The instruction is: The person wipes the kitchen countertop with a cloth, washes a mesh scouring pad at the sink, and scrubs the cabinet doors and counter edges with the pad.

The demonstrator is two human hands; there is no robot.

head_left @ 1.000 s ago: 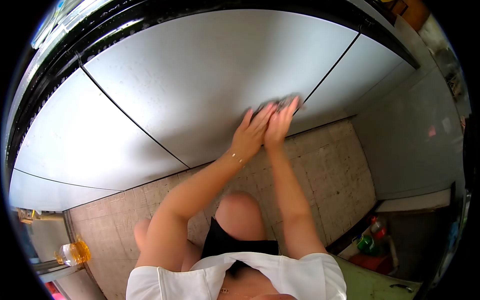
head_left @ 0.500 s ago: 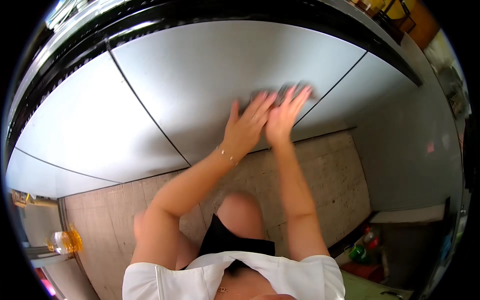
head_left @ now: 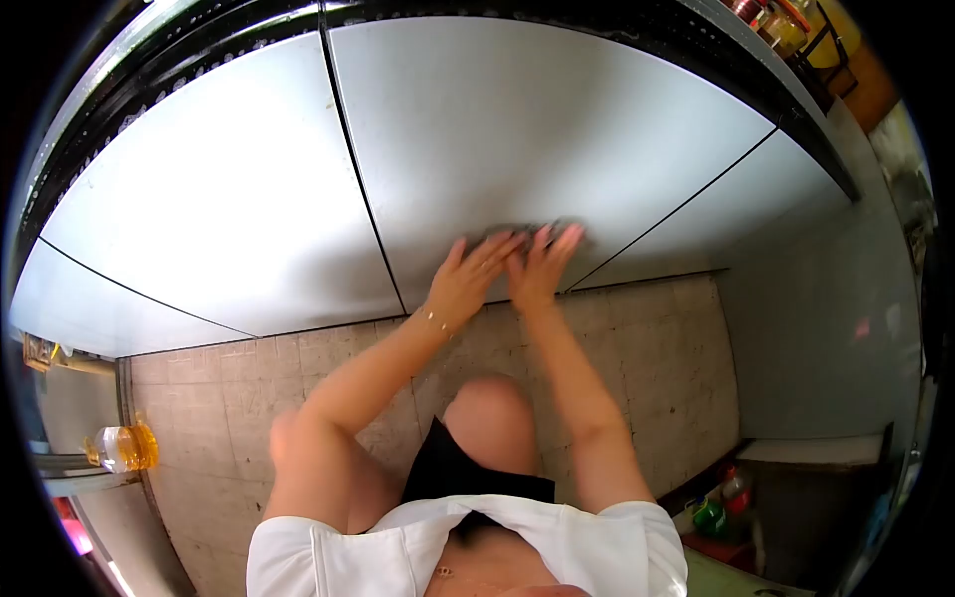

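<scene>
A white cabinet door [head_left: 477, 119] stands in front of me. Both hands lie near its lower edge on a dark grey, crumpled piece that looks like a cloth [head_left: 496, 231], blurred and mostly covered by the fingers. My left hand [head_left: 461, 286], with a bracelet at the wrist, rests with fingers stretched out over its left part. Beside it, almost touching, my right hand [head_left: 537, 273] presses on the right part, fingers extended and fingertips smeared by motion.
A black countertop edge [head_left: 557, 22] runs above the doors. Tiled floor [head_left: 657, 358] lies below. A bottle of yellow liquid [head_left: 127, 449] is at the left, a grey side panel [head_left: 816, 308] at the right, and a green bottle [head_left: 709, 517] at lower right.
Both hands and the dark grey cloth have slid down and left on the door, closer to its bottom edge. The view has shifted, so the door seams appear farther right.
</scene>
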